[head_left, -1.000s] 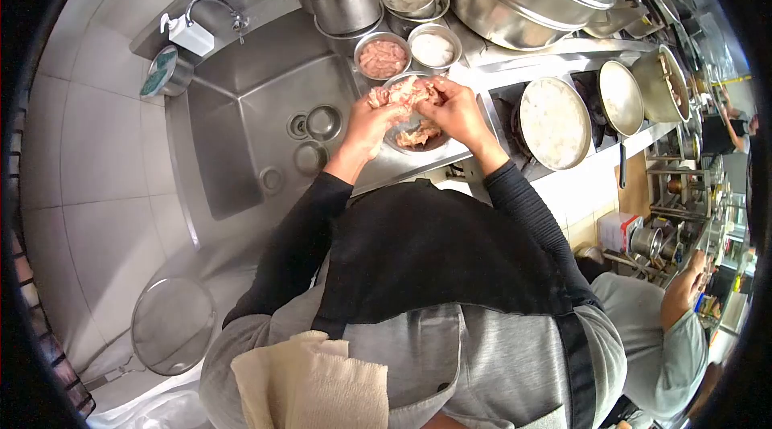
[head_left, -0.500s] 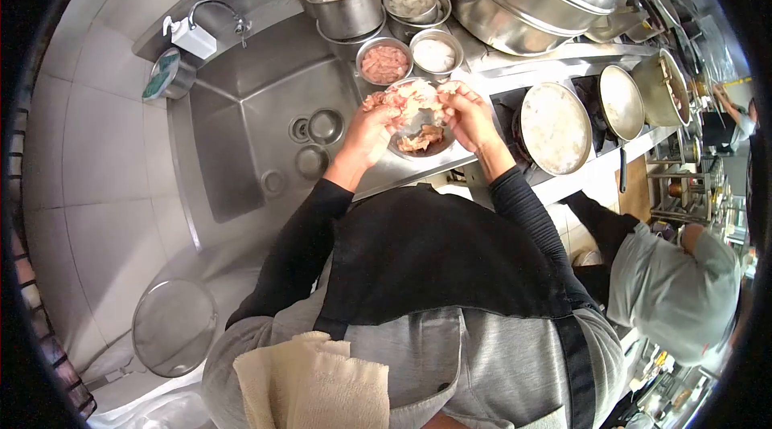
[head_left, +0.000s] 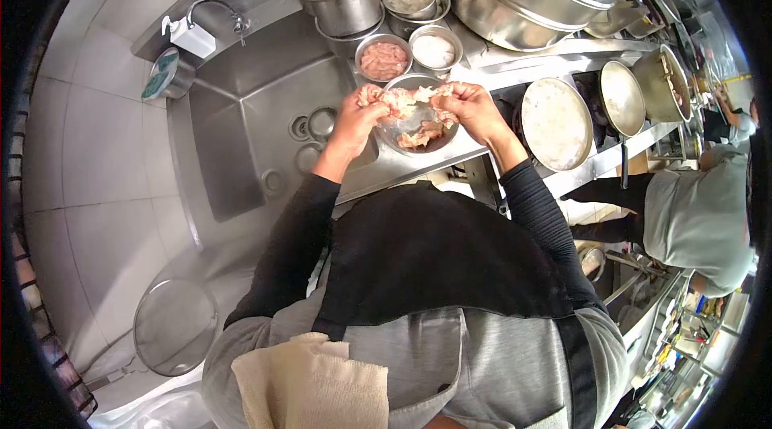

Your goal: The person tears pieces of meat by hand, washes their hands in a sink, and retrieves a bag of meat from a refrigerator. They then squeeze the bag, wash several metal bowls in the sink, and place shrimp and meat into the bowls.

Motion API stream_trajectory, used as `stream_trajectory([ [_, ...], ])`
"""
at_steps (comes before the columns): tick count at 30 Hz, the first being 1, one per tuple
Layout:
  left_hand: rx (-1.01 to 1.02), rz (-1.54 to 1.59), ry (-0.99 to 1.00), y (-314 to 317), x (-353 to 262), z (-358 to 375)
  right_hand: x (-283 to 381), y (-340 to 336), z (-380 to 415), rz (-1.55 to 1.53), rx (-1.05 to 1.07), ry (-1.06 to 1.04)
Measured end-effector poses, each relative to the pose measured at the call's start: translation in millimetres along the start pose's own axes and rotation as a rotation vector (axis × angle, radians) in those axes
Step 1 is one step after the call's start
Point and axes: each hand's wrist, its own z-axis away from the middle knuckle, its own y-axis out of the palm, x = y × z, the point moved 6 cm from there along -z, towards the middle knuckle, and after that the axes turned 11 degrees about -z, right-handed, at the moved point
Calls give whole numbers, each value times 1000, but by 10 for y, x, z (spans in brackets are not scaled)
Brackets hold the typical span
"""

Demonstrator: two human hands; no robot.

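Head view: my hands are apart, left hand and right hand each clamped on raw meat above the metal bowl; I can't tell whether it's one piece. More meat lies inside the bowl, with the sink to its left.

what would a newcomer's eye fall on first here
Probably the ragged, pale-pink meat held between the bare left hand and bare right hand, over a round silver metal bowl beside the grey steel sink. After that, likely the huge, shiny domed metal pot at the top, then the broad black cloth apron filling the centre below the hands.
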Motion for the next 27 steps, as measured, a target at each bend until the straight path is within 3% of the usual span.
stream_trajectory([
  [3,9,-52,-40,-37,-78,3,7,-47,15,-146,80,35],
  [6,-107,-203,59,-143,-160,-37,50,-148,71,-431,58,101],
  [10,48,-454,165,45,-139,-52,141,-184,99,-570,71,50],
  [13,80,-1184,464,410,-259,-33,104,-3,49,-775,-61,77],
  [14,-24,-1121,637,527,-410,-3,-29,43,-34,-877,-27,108],
  [17,-45,-782,397,697,-471,23,-105,216,-6,-863,-108,60],
  [20,-163,-809,394,688,-477,9,-218,206,-17,-783,-83,24],
  [21,-163,-812,396,632,-420,-46,-190,250,-8,-785,-81,22],
  [23,-100,-583,370,496,-207,-162,-101,220,65,-454,-226,-20],
  [25,-5,-408,164,412,-145,-184,-49,66,49,-409,-233,-20],
  [27,33,-168,70,376,-117,-171,31,129,7,-397,-5,72],
])
